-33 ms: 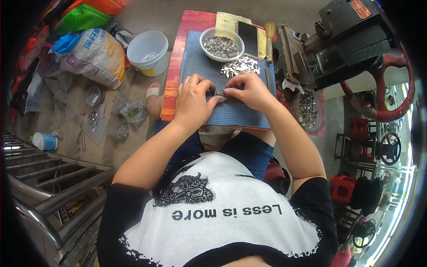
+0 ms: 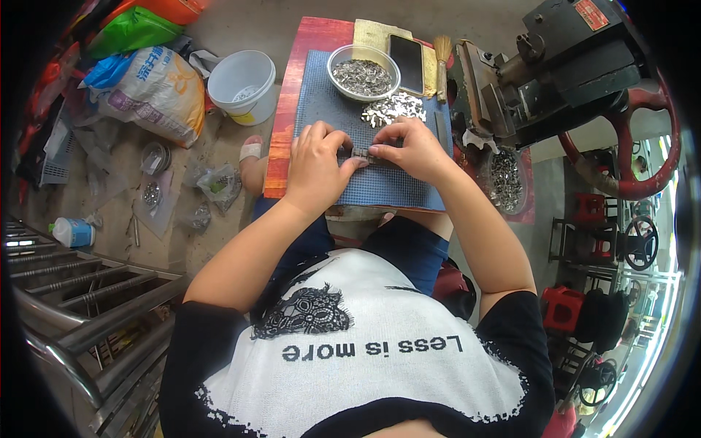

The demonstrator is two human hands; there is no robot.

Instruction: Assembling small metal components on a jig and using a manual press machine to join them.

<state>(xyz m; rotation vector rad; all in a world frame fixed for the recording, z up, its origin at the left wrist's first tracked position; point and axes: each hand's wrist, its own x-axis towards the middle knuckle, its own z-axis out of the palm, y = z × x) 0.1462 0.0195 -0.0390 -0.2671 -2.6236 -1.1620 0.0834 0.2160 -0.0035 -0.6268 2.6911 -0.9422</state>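
Note:
Over a blue ribbed mat (image 2: 387,188), my left hand (image 2: 315,162) and my right hand (image 2: 415,152) face each other, fingers curled in. Between their thumbs and fingertips lies a short row of small metal parts (image 2: 363,153), pinched from both sides; its exact kind is too small to make out. Just beyond my fingers is a loose pile of small shiny metal pieces (image 2: 394,109). Behind that pile stands a clear round bowl (image 2: 399,73), filled with many similar dark grey pieces.
A dark-screened phone (image 2: 406,64) rests on yellow cloth, beside a brush (image 2: 442,52) and a flat metal strip (image 2: 442,130). Right of the red-brown table (image 2: 280,164) stands a machine with a red handwheel (image 2: 634,146). A white bucket (image 2: 266,91) and a sack (image 2: 164,95) stand left.

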